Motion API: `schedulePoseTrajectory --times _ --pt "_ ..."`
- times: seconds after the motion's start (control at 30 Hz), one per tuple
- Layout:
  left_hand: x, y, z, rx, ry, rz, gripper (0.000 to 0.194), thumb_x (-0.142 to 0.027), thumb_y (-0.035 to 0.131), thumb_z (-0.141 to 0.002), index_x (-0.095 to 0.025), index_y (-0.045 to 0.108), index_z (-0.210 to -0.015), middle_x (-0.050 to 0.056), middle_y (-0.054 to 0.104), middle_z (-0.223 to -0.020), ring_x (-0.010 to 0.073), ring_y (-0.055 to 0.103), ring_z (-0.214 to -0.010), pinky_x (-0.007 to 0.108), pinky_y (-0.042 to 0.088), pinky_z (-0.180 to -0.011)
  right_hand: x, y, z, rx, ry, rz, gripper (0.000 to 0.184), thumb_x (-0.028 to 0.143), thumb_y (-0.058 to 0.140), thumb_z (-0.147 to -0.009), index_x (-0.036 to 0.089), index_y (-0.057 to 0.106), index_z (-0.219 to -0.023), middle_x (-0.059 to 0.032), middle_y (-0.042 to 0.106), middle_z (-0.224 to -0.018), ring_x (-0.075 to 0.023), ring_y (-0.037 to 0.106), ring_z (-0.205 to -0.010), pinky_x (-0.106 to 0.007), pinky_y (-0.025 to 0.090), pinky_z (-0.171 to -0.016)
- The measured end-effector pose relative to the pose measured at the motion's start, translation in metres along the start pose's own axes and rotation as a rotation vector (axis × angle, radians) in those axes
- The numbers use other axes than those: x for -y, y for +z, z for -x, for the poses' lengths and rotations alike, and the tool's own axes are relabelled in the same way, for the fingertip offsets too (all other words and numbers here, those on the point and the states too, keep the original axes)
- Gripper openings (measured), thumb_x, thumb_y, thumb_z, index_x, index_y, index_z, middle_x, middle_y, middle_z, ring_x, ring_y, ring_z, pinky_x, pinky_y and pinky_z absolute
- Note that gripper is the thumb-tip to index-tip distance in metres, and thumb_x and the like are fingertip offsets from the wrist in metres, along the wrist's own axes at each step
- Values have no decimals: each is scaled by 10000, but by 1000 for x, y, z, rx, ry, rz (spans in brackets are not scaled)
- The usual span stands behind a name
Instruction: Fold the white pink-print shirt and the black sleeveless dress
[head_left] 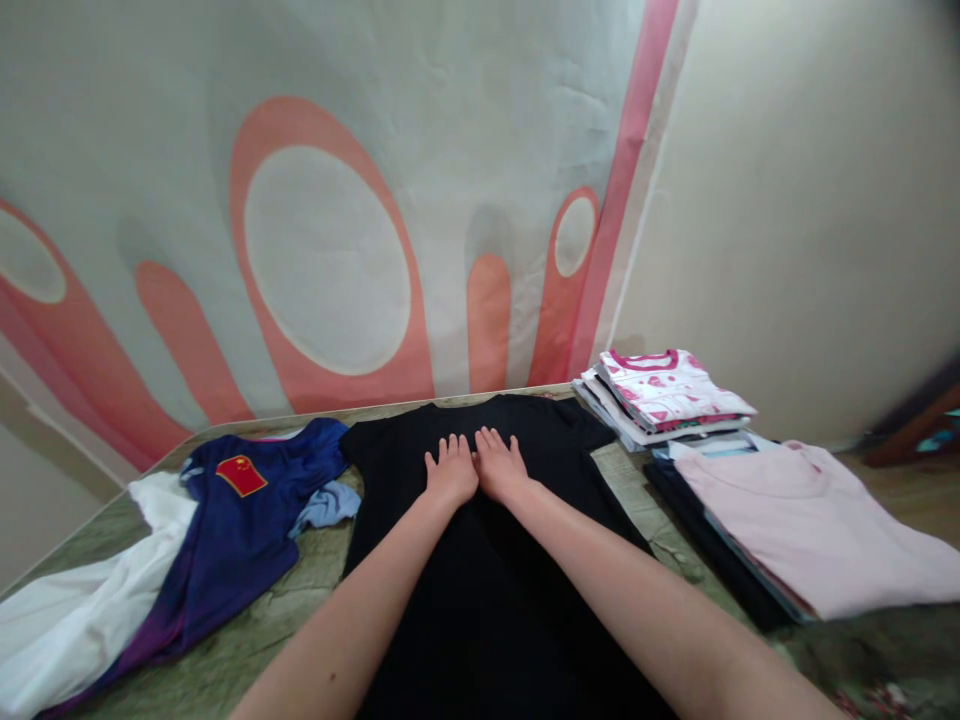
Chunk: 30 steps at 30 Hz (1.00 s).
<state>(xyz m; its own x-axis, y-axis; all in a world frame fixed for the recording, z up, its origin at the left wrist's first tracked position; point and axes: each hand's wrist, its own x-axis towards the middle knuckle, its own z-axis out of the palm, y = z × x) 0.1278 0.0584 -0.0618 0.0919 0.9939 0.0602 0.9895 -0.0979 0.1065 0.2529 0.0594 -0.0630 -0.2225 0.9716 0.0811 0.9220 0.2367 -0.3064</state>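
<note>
A black T-shirt [495,590] lies spread out in front of me, its neckline at the far side and a short sleeve to either side. On its upper chest my left hand [452,470] rests flat with the fingers stretched out. Right beside it, my right hand [498,464] lies palm down on the same cloth, fingers extended. The inner edges of both hands touch or nearly touch. Neither hand holds anything. The shirt's lower end runs out of view between my forearms.
To the left lie a loose navy shirt [247,540] with a red patch and white cloth [97,610]. At right stand a folded stack topped by a pink-and-white patterned garment [675,388] and another topped by a pale pink shirt [817,530]. A wall [480,150] rises behind.
</note>
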Motion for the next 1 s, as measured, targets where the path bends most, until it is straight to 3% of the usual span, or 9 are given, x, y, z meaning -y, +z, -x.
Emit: schedulePoseTrajectory --times 0.13,0.37,0.47,0.67,0.83,0.93,1.0 --pt "14 10 26 -95 139 -22 591 -469 180 -969 -209 301 -1485 84 235 -1563 292 170 -1441 595 118 -1123 2 9 21 -69 -36 19 572 387 179 -985 131 275 -1487 -92 204 -1568 -236 123 -1445 -488 27 -1149" --pt "30 -7 -15 -19 101 -27 576 -536 196 -957 -311 310 -1475 36 209 -1574 306 172 -1439 635 157 -1091 -1 -6 -14 8 22 35 609 432 164 -978 134 212 -1507 -91 135 -1582 -248 73 -1453 -506 24 -1139" --pt "30 -7 -13 -27 100 -56 561 -510 205 -964 -304 310 -1475 37 216 -1573 301 184 -1436 619 173 -1095 -1 -5 -12 13 38 44 611 433 166 -975 137 214 -1508 -79 124 -1585 -244 69 -1454 -508 27 -1141" --pt "7 -5 37 -91 62 -102 555 -378 212 -981 -131 350 -1460 140 270 -1544 310 202 -1430 577 215 -1105 8 -4 36 -23 -26 47 585 388 204 -978 116 261 -1493 -98 176 -1570 -248 104 -1452 -512 39 -1149" --pt "-19 -11 70 -48 151 -93 501 -202 244 -964 -117 392 -1434 125 313 -1527 257 259 -1418 504 238 -1129 25 -15 76 7 -24 49 533 251 232 -971 97 303 -1476 -118 197 -1559 -261 148 -1445 -523 106 -1148" --pt "-9 -19 110 -103 250 -139 515 -293 310 -970 -86 385 -1436 155 323 -1516 284 264 -1414 511 243 -1130 19 -26 118 -37 -114 35 542 350 250 -990 106 326 -1469 -122 223 -1551 -271 162 -1441 -526 114 -1157" --pt "7 -29 150 -127 373 -146 554 -394 329 -972 -135 352 -1461 128 314 -1525 287 254 -1417 512 259 -1127 4 -33 156 -13 -232 20 542 394 260 -994 154 319 -1476 -91 249 -1547 -254 185 -1438 -518 133 -1165"
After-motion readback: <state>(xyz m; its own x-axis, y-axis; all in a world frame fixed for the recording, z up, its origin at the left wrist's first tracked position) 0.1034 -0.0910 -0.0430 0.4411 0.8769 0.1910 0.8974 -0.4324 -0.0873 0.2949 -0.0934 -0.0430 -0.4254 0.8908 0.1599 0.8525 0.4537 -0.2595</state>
